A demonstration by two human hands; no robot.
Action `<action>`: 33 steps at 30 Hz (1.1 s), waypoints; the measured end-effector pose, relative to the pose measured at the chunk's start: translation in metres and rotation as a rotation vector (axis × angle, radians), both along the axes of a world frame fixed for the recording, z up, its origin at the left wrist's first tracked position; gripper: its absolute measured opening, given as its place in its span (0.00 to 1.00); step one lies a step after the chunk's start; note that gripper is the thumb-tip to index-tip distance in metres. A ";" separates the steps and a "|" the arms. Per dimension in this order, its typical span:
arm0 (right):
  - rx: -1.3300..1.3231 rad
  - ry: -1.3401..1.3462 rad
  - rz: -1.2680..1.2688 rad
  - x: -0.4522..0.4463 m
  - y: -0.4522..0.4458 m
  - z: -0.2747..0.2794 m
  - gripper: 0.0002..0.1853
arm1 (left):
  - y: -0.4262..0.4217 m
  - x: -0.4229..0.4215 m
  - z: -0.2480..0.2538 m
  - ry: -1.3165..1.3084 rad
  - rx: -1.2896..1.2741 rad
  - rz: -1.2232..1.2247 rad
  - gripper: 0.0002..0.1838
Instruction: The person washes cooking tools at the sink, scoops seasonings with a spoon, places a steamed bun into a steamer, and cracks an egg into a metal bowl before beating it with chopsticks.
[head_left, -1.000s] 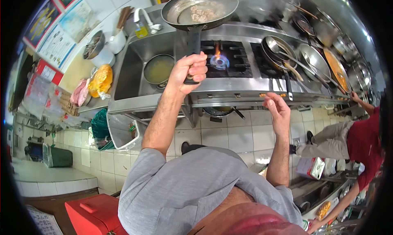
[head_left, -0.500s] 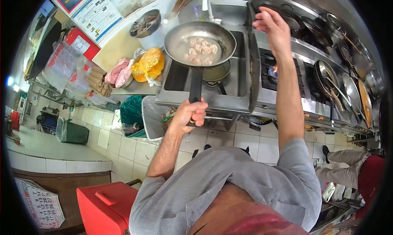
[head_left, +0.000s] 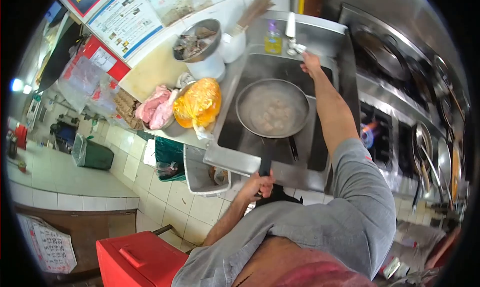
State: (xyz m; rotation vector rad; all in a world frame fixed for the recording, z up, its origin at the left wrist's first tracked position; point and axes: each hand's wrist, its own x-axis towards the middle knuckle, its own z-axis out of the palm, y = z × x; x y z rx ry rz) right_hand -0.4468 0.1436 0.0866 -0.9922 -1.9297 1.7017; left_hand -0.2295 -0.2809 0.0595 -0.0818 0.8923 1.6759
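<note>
My left hand [head_left: 257, 185] is wrapped round the black handle of a frying pan [head_left: 272, 108], which is over the sink [head_left: 235, 159]. Pale pieces of food [head_left: 277, 118] lie in the pan, and steam rises from it. My right hand [head_left: 310, 63] reaches to the tap [head_left: 291, 34] at the back of the sink; its fingers are bent at the tap's lever, partly hard to make out. A bottle of yellow liquid [head_left: 273, 41] stands left of the tap. Another pan's handle [head_left: 293, 148] shows beneath the held pan.
Left of the sink are a yellow plastic bag [head_left: 202, 102], pink meat [head_left: 157, 107] and a metal bowl [head_left: 200, 41]. A burner [head_left: 370, 133] is lit at the right, with pans beyond. A bin [head_left: 202, 172] stands below the counter. Another person's arm [head_left: 445, 247] shows at the lower right.
The held pan has moved from above the stove to over the sink. My right hand has gone from open in the air to the tap. The view has swung left.
</note>
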 end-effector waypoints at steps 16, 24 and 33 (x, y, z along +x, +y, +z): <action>-0.416 0.194 0.243 -0.111 0.130 -0.093 0.27 | 0.061 -0.070 -0.024 -0.033 -0.141 -0.099 0.15; 0.077 -0.114 0.208 -0.099 0.117 -0.064 0.29 | 0.075 -0.078 -0.036 -0.023 -0.153 -0.066 0.15; 0.577 -0.328 0.032 -0.076 0.111 0.002 0.37 | 0.085 -0.084 -0.047 -0.051 -0.065 -0.081 0.12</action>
